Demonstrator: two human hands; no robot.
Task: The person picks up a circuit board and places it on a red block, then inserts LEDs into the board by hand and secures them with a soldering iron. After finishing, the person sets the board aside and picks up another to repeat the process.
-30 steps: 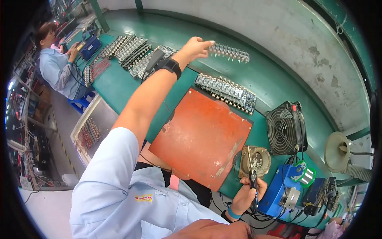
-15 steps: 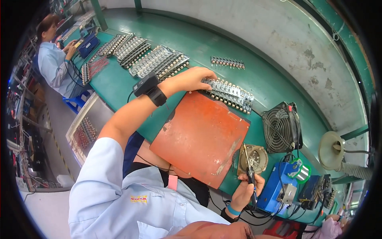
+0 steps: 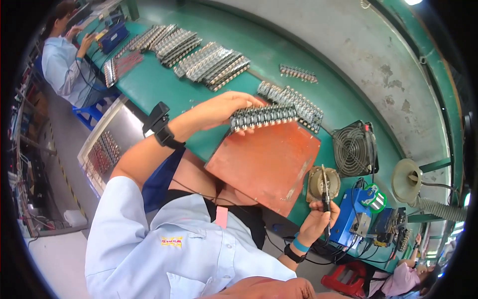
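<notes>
The left hand [image 3: 219, 110] is closed around one end of a long strip of small electronic parts [image 3: 264, 117], fingers over the top and thumb beneath, so the strip hangs level just above the far edge of the orange work mat [image 3: 264, 159] — a grip that seems meant to keep the whole row flat. The right hand [image 3: 318, 219] is wrapped around a soldering iron [image 3: 326, 199], held upright near the mat's right corner with its tip pointing up, beside the round iron stand [image 3: 314, 182], probably to keep the hot end clear of the bench.

More strips of parts [image 3: 298, 102] lie just beyond the mat, and others [image 3: 209, 62] sit in ranks along the far side of the green workbench [image 3: 164, 87]. At the bench's right end stand a small fan [image 3: 353, 149], a blue soldering station [image 3: 351, 219] and a fume-extraction funnel [image 3: 406, 180] — presumably grouped there to pull smoke away. Another person in a light-blue coat [image 3: 62, 60] works at the bench's left end, in what looks like a workshop with a worn grey wall [image 3: 348, 45].
</notes>
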